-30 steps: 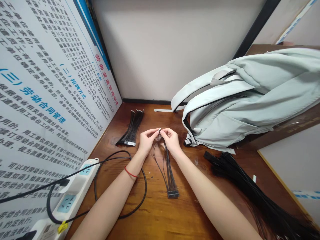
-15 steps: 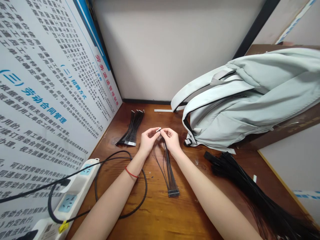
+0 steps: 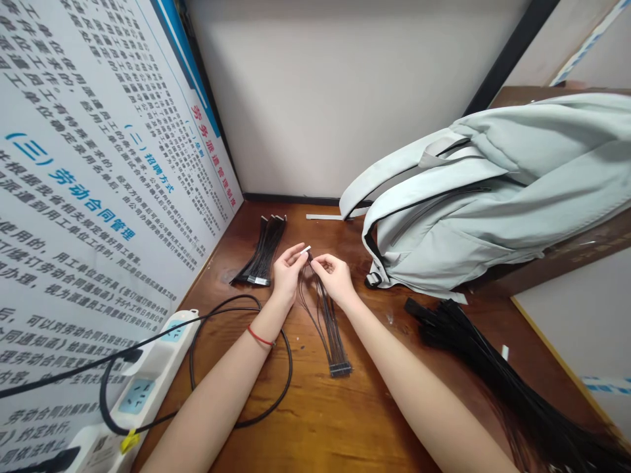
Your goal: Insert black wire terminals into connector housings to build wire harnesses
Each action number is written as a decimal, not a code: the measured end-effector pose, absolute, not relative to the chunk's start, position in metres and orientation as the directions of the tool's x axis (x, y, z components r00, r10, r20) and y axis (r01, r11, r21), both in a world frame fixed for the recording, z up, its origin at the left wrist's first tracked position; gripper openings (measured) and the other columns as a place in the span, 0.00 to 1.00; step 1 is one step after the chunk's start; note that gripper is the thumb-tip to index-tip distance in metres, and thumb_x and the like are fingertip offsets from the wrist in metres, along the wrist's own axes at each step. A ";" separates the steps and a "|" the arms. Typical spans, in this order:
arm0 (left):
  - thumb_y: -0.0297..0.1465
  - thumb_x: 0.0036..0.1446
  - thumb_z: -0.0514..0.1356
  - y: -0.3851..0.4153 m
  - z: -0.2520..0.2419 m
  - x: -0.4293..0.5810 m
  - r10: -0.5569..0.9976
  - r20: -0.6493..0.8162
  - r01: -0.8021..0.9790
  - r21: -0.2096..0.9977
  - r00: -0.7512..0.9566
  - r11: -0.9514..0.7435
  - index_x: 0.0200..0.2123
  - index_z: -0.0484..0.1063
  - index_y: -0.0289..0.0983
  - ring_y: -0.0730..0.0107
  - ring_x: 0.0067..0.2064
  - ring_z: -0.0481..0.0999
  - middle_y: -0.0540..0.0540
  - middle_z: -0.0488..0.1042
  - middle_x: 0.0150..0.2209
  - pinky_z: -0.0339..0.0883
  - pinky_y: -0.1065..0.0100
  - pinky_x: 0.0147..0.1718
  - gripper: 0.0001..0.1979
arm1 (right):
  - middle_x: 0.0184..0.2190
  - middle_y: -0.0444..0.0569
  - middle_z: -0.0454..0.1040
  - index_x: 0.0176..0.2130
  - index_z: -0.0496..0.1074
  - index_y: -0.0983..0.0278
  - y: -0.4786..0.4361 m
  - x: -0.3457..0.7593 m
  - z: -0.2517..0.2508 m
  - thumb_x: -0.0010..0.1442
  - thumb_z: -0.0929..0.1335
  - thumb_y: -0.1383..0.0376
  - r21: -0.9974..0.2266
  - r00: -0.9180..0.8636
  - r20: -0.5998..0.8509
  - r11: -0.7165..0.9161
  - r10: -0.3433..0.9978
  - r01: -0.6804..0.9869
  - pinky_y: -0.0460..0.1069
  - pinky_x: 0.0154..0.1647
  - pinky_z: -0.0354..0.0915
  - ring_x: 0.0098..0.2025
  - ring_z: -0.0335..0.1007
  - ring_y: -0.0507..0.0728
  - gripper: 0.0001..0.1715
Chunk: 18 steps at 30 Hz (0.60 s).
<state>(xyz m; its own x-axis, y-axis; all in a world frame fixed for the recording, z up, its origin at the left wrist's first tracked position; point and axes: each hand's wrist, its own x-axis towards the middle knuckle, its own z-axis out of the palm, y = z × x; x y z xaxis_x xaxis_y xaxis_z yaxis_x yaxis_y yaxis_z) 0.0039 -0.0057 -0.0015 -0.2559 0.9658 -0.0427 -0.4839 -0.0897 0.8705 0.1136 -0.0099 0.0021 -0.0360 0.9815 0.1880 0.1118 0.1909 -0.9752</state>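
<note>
Between my fingertips is the white connector (image 3: 306,249) of a black wire harness (image 3: 333,332). My left hand (image 3: 286,274) pinches this connector between thumb and fingers. Close beside it, my right hand (image 3: 337,279) has thumb and forefinger pressed together on a thin black wire near the connector; the exact contact is too small to make out. The wires run down toward me to a wide black connector (image 3: 340,370) lying on the table, with a couple of them bowed out to the left.
Bundled wire harnesses (image 3: 263,251) lie left of my hands. A black cable (image 3: 287,368) loops beside a white power strip (image 3: 165,358). Long black wires (image 3: 483,355) lie at right, below a pale green backpack (image 3: 473,217). A white strip (image 3: 325,217) lies at the back.
Both hands have shifted slightly left with the white connector. My right fingertips have drawn a little apart from the left ones. The wide black connector has slid slightly away from me.
</note>
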 end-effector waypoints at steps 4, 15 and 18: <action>0.34 0.33 0.70 -0.008 0.003 0.005 0.976 -0.076 -0.514 0.857 -0.204 -0.041 0.34 0.76 0.34 0.72 0.32 0.76 0.45 0.78 0.31 0.67 0.70 0.35 0.20 | 0.26 0.48 0.75 0.27 0.71 0.65 -0.008 0.114 0.001 0.50 0.68 0.59 -0.979 -0.045 0.196 0.198 0.980 0.049 0.49 0.34 0.67 0.29 0.70 0.54 0.10; 0.34 0.32 0.71 -0.009 0.005 0.007 0.974 -0.068 -0.516 0.855 -0.218 -0.056 0.26 0.76 0.33 0.73 0.29 0.75 0.46 0.77 0.26 0.67 0.69 0.34 0.16 | 0.31 0.50 0.77 0.29 0.73 0.65 -0.006 0.114 -0.002 0.49 0.69 0.58 -0.980 -0.090 0.199 0.201 0.976 0.008 0.51 0.38 0.68 0.33 0.72 0.56 0.12; 0.33 0.31 0.71 -0.008 0.004 0.007 0.972 -0.083 -0.545 0.837 -0.219 -0.051 0.26 0.75 0.33 0.72 0.30 0.75 0.46 0.77 0.27 0.67 0.69 0.35 0.16 | 0.29 0.50 0.76 0.29 0.73 0.65 -0.007 0.115 -0.001 0.50 0.68 0.58 -0.978 -0.099 0.197 0.203 0.975 0.050 0.51 0.36 0.67 0.31 0.71 0.56 0.12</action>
